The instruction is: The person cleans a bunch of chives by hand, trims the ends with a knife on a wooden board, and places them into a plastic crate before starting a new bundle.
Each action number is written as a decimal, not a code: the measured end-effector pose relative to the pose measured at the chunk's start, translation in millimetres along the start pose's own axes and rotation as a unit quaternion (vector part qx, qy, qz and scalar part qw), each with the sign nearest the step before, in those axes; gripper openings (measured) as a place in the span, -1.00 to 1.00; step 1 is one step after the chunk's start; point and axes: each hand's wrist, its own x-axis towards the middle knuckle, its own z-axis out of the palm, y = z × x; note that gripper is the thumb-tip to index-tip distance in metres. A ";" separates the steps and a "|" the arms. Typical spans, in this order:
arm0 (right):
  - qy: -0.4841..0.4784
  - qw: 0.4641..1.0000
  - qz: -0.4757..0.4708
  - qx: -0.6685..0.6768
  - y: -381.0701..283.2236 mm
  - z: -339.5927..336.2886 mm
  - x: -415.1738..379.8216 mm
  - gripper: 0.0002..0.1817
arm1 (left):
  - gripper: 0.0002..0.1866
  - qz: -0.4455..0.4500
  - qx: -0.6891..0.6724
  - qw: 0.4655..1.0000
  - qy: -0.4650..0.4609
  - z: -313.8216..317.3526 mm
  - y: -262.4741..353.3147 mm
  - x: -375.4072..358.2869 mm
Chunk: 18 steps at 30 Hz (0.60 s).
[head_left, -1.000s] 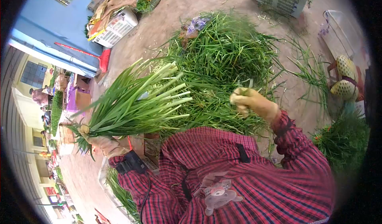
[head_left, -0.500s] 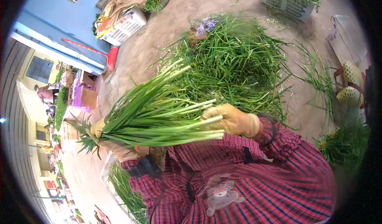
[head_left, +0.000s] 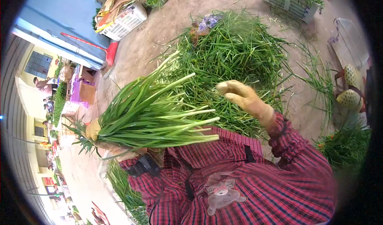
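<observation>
A bunch of long green stalks point(head_left: 139, 117) is gripped near its leafy end by my left hand point(head_left: 93, 131), which wears a yellowish glove. The pale stalk ends fan out to the right, in front of the checked clothing. My right hand point(head_left: 243, 98), also gloved, is raised to the right of the stalk ends, apart from them, with its fingers extended and nothing held. Beyond and beneath it a large heap of loose green stalks point(head_left: 239, 53) lies on the floor.
White crates stand at the upper left point(head_left: 125, 23) and upper right point(head_left: 285, 3). A red broom point(head_left: 111, 53) leans near the blue wall. More greens point(head_left: 343, 145) lie at the right, beside a stool with patterned cushions point(head_left: 353, 76). People point(head_left: 44, 85) are in the far left background.
My right hand has moved up and away from the stalk ends, and its fingers have opened. My left hand has shifted slightly left with the bunch, whose stalks are more spread.
</observation>
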 end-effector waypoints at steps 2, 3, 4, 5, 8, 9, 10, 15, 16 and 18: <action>-0.036 0.991 -0.094 -0.084 -11.7 23.4 22.9 -0.60 | -0.60 0.001 0.007 1.000 -0.002 -0.7 1.3 -1.2; -0.054 0.979 -0.132 -0.148 -19.1 32.1 34.5 -0.57 | -0.60 0.002 0.009 1.000 -0.001 -1.0 2.6 -1.4; -0.085 0.964 -0.125 -0.219 -17.3 40.5 48.2 -0.48 | -0.60 0.003 0.009 1.000 -0.002 -0.7 2.1 -2.7; -0.006 0.955 -0.185 -0.230 -8.7 56.6 58.8 -0.53 | -0.60 0.004 0.009 1.000 -0.003 -0.5 1.8 -3.5; -0.090 0.950 -0.209 -0.213 -3.1 77.7 79.8 -0.66 | -0.60 0.007 0.010 1.000 0.000 -5.0 2.9 -5.6; -0.110 0.945 -0.221 -0.217 -2.1 80.5 73.1 -0.73 | -0.60 0.007 0.013 1.000 0.000 -7.5 3.1 -7.4; -0.104 0.939 -0.226 -0.238 -12.1 79.3 65.3 -0.75 | -0.60 0.007 0.014 1.000 0.000 -10.5 4.7 -8.3; -0.029 0.968 -0.125 -0.215 22.0 35.4 24.9 -0.80 | -0.60 0.011 0.021 1.000 0.004 -23.0 10.5 -11.5; 0.016 0.973 -0.082 -0.214 58.1 18.1 20.6 -0.76 | -0.60 0.010 0.022 1.000 0.005 -24.1 10.5 -12.9; -0.059 0.958 0.093 -0.263 71.3 -9.8 14.1 -0.69 | -0.60 0.011 0.020 1.000 0.008 -26.2 10.2 -15.2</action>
